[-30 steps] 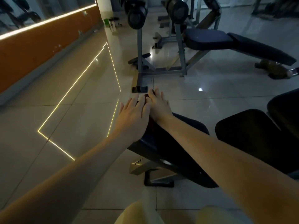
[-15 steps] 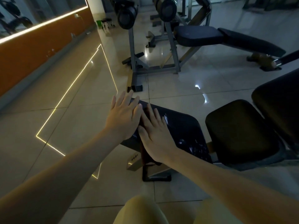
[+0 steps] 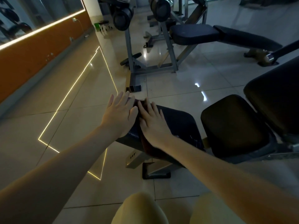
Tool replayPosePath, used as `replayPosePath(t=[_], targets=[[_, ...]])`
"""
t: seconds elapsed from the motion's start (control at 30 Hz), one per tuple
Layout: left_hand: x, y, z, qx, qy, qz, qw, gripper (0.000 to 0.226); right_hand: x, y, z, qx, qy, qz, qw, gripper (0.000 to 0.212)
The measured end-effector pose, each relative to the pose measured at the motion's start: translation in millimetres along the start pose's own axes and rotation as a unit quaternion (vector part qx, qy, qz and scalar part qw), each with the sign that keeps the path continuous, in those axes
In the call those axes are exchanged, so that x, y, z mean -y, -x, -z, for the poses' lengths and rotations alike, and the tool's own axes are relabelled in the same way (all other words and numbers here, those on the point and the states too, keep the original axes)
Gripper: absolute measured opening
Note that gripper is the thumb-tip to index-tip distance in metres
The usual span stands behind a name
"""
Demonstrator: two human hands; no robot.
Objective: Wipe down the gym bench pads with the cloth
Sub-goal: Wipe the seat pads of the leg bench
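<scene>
Since half a second before, our right hand (image 3: 153, 123) had slid forward along the bench pad (image 3: 178, 125), so that its fingertips came almost level with those of our left hand (image 3: 119, 115), which had hardly moved. Both hands lay flat with straight, slightly spread fingers and gripped nothing. The right hand pressed on the cloth (image 3: 145, 147), a dark reddish-brown piece that lay across the left part of the pad and hung over its near edge. The left hand rested on the pad's left edge just beside the cloth; we could not tell if it touched the cloth. A small green thing (image 3: 97, 26) at the foot of the pillar was too far away to read. To the right stood a wider seat pad (image 3: 233, 123) and, beyond it, a tilted back pad (image 3: 275, 94), both dark and smooth. Further away we saw a second bench (image 3: 194, 33) on a grey metal frame with two round roller pads (image 3: 122, 18). The glossy tiled floor (image 3: 186, 81) reflected a thin angular light line (image 3: 64, 101) near an orange wall (image 3: 32, 62).
</scene>
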State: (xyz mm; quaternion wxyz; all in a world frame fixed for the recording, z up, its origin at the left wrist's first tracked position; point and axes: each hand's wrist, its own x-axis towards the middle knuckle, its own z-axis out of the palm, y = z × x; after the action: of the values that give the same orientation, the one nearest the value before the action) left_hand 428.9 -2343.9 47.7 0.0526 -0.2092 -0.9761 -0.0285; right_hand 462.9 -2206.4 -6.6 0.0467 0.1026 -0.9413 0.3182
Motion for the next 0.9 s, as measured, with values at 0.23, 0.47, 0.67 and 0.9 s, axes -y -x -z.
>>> replayPosePath(t=[0.23, 0.47, 0.67, 0.9], targets=[[-3, -10, 7, 0.031, -0.073, -0.093, 0.993, 0.096, 0, 7, -5, 0.010, -0.005, -0.038, 0.999, 0.057], [-4, -8, 6, 0.021, -0.038, -0.064, 0.997, 0.094, -14, -81, 8, 0.051, -0.009, -0.123, 0.991, 0.058], [-9, 4, -2, -0.046, 0.012, 0.037, 0.998, 0.072, -8, -58, 8, 0.030, -0.025, -0.103, 0.994, 0.055], [-3, 8, -4, -0.039, 0.095, 0.015, 0.995, 0.073, -17, 64, -1, 0.031, 0.009, 0.043, 0.999, 0.053]])
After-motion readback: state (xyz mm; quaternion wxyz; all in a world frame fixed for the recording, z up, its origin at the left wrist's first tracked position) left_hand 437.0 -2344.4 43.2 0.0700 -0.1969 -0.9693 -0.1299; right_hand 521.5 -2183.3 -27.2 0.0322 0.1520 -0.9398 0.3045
